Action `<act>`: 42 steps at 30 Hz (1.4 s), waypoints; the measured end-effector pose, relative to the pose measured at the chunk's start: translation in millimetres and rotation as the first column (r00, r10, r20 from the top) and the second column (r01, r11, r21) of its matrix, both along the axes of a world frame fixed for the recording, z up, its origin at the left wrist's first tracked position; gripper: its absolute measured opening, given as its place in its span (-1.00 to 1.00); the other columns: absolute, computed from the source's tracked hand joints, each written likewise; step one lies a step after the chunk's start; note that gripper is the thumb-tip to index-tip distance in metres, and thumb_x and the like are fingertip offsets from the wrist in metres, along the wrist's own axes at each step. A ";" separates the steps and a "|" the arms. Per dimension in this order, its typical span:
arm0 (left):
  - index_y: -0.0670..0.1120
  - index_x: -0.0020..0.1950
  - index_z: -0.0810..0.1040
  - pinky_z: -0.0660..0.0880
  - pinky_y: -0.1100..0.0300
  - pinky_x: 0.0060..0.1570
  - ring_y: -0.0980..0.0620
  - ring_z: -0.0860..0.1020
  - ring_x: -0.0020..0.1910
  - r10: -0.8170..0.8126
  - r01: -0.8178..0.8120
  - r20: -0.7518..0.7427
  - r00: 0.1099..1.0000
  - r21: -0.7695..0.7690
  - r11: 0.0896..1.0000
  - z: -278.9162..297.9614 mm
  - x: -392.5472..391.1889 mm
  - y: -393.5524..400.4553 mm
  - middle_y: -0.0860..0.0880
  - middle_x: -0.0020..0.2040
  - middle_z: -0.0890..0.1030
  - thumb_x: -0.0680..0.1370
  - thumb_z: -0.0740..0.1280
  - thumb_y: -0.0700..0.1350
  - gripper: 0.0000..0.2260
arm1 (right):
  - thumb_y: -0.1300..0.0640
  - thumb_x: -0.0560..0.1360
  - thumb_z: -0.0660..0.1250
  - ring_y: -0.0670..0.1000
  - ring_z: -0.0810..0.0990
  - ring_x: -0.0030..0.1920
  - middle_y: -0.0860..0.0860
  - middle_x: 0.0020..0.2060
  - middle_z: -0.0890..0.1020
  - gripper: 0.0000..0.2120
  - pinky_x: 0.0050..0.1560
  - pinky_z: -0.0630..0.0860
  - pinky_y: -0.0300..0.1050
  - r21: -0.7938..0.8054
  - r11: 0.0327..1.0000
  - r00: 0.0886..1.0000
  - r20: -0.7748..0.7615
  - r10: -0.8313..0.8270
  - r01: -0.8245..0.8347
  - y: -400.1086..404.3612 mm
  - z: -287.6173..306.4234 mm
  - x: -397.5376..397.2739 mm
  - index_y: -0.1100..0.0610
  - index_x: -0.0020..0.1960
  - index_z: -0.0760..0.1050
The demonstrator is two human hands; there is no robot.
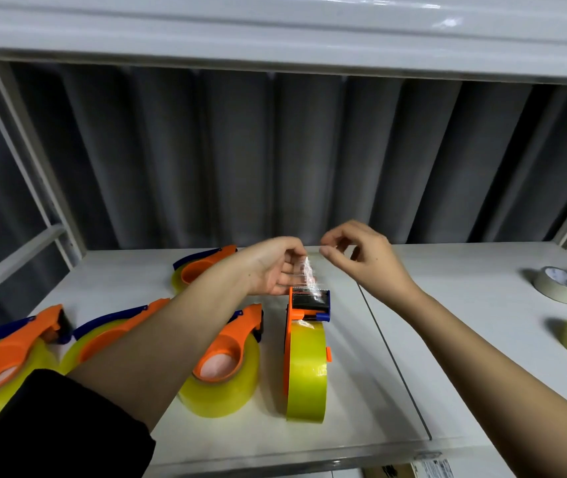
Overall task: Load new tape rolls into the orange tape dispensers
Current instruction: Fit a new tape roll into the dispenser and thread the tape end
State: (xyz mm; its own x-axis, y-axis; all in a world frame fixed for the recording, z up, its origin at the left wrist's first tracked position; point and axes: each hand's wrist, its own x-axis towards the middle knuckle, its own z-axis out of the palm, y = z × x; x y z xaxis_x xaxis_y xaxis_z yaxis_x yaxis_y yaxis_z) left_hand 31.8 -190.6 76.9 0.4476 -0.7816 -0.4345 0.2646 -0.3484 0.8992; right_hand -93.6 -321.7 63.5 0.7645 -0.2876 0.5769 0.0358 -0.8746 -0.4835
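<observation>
A black sleeve (51, 426) covers the left upper arm; both forearms are bare.

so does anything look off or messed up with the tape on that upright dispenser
Yes. The loose tape end above the upright dispenser is crumpled and twisted into a wrinkled strip instead of lying flat over its front. The left hand pinches it; the right hand hovers beside it, apparently not holding it. The other dispensers look tidy.
</observation>
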 end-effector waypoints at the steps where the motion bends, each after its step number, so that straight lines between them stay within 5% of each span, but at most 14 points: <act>1: -0.14 -0.02 0.52 0.50 0.16 -0.09 -0.02 0.60 -0.04 -0.007 0.007 -0.002 1.000 0.010 1.000 1.4 -0.3 -0.3 -0.11 -0.04 0.63 0.52 0.22 -0.10 -0.85 | -0.07 0.49 0.33 -0.15 0.53 -0.11 -0.16 -0.13 0.55 -0.84 -0.18 0.45 -0.32 -0.093 0.996 1.000 -0.008 0.005 -0.005 0.2 -1.1 1.1 -0.01 -0.02 0.56; 5: -0.13 -0.08 0.50 0.47 0.18 -0.09 0.00 0.58 -0.03 -0.027 0.027 0.001 1.000 0.037 0.999 5.7 -1.9 -0.9 -0.10 0.00 0.61 0.52 0.18 -0.10 -0.85 | -0.18 0.46 0.27 -0.14 0.49 -0.12 -0.17 -0.14 0.54 -0.75 -0.21 0.51 -0.15 -0.321 0.947 0.999 -0.027 -0.030 0.020 0.3 -3.8 5.8 -0.03 -0.03 0.55; 8: -0.13 -0.02 0.49 0.48 0.15 -0.04 -0.02 0.59 -0.02 -0.035 0.035 -0.006 0.999 0.026 0.999 4.4 0.5 -0.4 -0.10 -0.01 0.61 0.51 0.19 -0.10 -0.84 | -0.18 0.46 0.25 -0.13 0.50 -0.13 -0.15 -0.17 0.57 -0.74 -0.21 0.53 -0.09 -0.328 0.945 0.999 -0.033 -0.020 0.008 0.5 -3.5 7.9 -0.02 -0.05 0.56; 15: -0.14 0.03 0.47 0.48 0.14 -0.15 -0.04 0.62 -0.07 -0.024 0.024 0.035 0.999 0.003 1.000 4.7 2.7 2.7 -0.14 -0.05 0.64 0.50 0.21 0.05 -0.71 | 0.01 0.47 0.40 -0.15 0.55 -0.15 -0.19 -0.22 0.57 -0.94 -0.15 0.53 -0.20 -0.021 1.000 0.997 -0.080 0.010 -0.011 2.7 -2.8 10.5 -0.03 -0.11 0.54; 22: -0.16 0.09 0.46 0.52 0.17 -0.14 -0.03 0.60 -0.17 0.075 -0.068 0.092 0.993 -0.076 0.995 -6.2 0.5 0.2 -0.15 -0.10 0.60 0.52 0.26 0.08 -0.67 | 0.17 0.48 0.41 -0.30 0.53 -0.27 -0.14 -0.28 0.60 -0.96 -0.24 0.42 -0.47 0.293 0.951 0.973 -0.173 0.150 -0.095 1.0 6.5 11.4 0.06 -0.13 0.57; 33: -0.14 0.21 0.43 0.58 0.08 0.05 -0.06 0.64 0.04 0.095 -0.068 0.238 0.967 -0.119 0.991 -15.2 -3.2 3.6 -0.17 0.08 0.60 0.56 0.27 -0.12 -0.76 | 0.07 0.54 0.32 -0.13 0.59 -0.07 -0.04 -0.11 0.64 -0.87 -0.11 0.49 -0.26 0.591 0.804 0.800 -0.516 0.306 0.074 -7.0 19.3 19.1 0.10 0.00 0.59; 39: -0.16 0.01 0.51 0.58 0.05 0.08 -0.09 0.65 0.02 0.090 -0.074 0.184 0.979 -0.095 0.993 -14.8 0.0 4.0 -0.14 -0.08 0.61 0.55 0.25 -0.21 -0.91 | 0.06 0.55 0.30 -0.11 0.59 -0.06 0.00 -0.07 0.64 -0.77 -0.09 0.48 -0.24 0.563 0.823 0.791 -0.538 0.293 0.078 -5.2 19.0 22.5 0.19 0.09 0.58; 42: -0.18 -0.05 0.50 0.57 0.08 0.04 -0.08 0.64 -0.06 0.082 -0.068 0.182 0.980 -0.083 0.994 -14.5 1.0 3.7 -0.14 -0.12 0.59 0.56 0.23 -0.22 -0.93 | 0.06 0.57 0.28 -0.13 0.59 -0.14 0.01 -0.11 0.64 -0.78 -0.19 0.46 -0.34 0.343 0.939 0.842 -0.502 0.196 -0.014 -3.5 13.1 22.4 0.20 0.01 0.59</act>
